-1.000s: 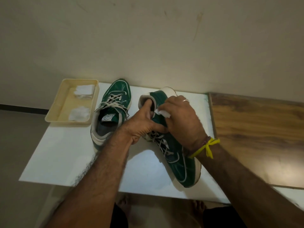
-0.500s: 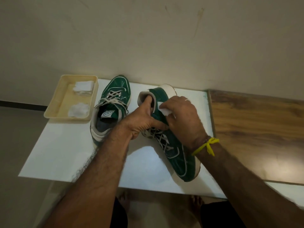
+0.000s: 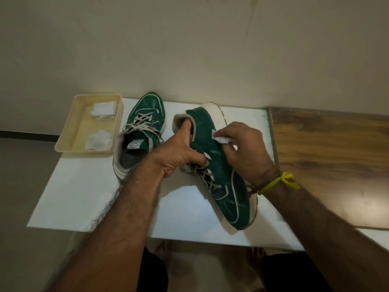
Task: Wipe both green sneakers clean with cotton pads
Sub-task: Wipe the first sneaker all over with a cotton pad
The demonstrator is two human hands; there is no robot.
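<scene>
In the head view, a white rectangular worktop (image 3: pixel 84 199) fills the middle of the frame, with a brown wood-grain surface (image 3: pixel 328 157) adjoining it at the right. At centre, a green leather sneaker with a cream sole (image 3: pixel 229 186) is tilted on its side, toe pointing toward the lower right. The left hand (image 3: pixel 179 154) has its grip closed on this shoe, thumb hooked inside the collar and fingers curled over the laces. The right hand (image 3: pixel 244 144), with a yellow thread (image 3: pixel 280 182) at the wrist, pinches a small white cotton pad (image 3: pixel 222 140) and presses it against the shoe's green side panel. Just left of centre, a second green laced sneaker (image 3: pixel 145 125) stands upright on the worktop. In the upper left, a cream plastic tray (image 3: pixel 69 133) holds two heaps of white cotton pads (image 3: pixel 99 140).
</scene>
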